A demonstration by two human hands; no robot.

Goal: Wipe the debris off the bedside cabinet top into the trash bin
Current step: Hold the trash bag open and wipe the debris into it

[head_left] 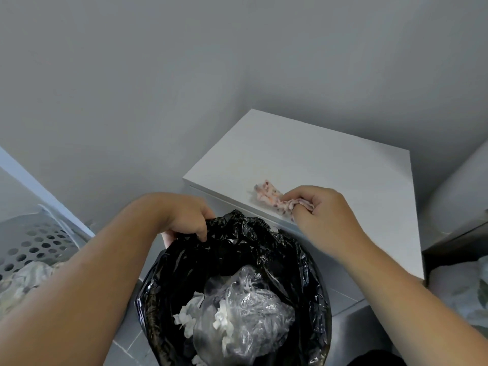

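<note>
Cloth (274, 198) on cabinet top (317, 159), trash bin (264, 240) before it, basket (34, 241) left

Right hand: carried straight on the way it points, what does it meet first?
Past the cloth it grips, the right hand meets only cabinet top up to its left edge; depth is unclear.

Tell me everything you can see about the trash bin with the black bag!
The trash bin is round and lined with a shiny, crinkly black plastic bag that folds over its rim. Its mouth faces up, just below the front edge of the white bedside cabinet. Inside lie a crumpled clear plastic wrap and some white paper scraps. The left hand grips the bag's far rim, bunching it up. Its bottom is out of the picture.
</note>
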